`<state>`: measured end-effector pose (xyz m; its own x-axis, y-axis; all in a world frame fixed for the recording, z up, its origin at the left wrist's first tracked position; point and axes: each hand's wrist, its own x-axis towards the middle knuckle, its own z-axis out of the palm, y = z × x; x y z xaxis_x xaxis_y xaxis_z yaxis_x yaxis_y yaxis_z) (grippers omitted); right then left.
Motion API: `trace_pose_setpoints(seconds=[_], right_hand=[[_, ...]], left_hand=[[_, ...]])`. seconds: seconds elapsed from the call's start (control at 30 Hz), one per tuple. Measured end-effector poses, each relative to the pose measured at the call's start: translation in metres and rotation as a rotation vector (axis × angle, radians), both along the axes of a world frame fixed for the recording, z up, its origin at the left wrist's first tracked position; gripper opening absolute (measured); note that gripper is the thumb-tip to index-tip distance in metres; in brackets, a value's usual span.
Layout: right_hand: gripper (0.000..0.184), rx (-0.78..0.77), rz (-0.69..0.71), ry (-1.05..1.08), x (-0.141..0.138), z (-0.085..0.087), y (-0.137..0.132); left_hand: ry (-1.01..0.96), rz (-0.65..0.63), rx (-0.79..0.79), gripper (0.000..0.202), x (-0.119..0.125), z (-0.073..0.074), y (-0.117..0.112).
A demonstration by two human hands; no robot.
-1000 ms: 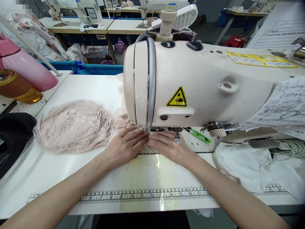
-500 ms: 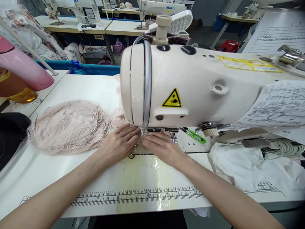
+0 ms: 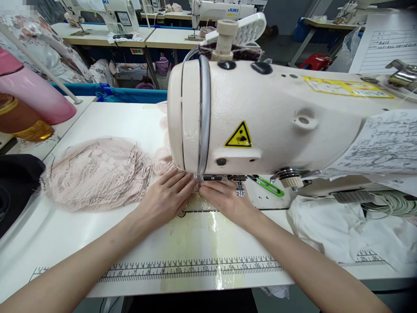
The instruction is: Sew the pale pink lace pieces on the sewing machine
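Step in hand: prob. guiding pale pink lace (image 3: 197, 177) under the sewing machine (image 3: 273, 117) head. Lace sits btwn L hand (image 3: 169, 195) & R hand (image 3: 226, 198), both palm-down, fingers together; can't tell if pinching. Next move likely needs flat, even feed, fingertips clear of machine's underside.

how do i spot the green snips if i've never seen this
Find the big cream sewing machine and look beneath it. Just right of the person's right hand, the green snips lie on the flat machine bed. Narrow and bright green, they stand out from the white cloth nearby.
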<state>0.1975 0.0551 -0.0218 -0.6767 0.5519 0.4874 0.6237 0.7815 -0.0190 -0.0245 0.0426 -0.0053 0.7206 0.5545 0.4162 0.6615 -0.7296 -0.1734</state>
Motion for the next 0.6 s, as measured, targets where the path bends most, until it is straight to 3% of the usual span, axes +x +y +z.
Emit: trace_pose_setpoints(seconds=[0.1, 0.33, 0.6], right_hand=[[0.014, 0.090, -0.075, 0.018, 0.001, 0.002, -0.002], [0.014, 0.092, -0.117, 0.040, -0.001, 0.007, 0.000], [0.027, -0.177, -0.241, 0.187, 0.008, -0.010, -0.006]], left_hand=[[0.026, 0.002, 0.008, 0.031, 0.001, 0.000, -0.001], [0.037, 0.013, 0.036, 0.031, 0.002, -0.001, -0.002], [0.009, 0.024, 0.028, 0.030, 0.005, -0.002, -0.002]])
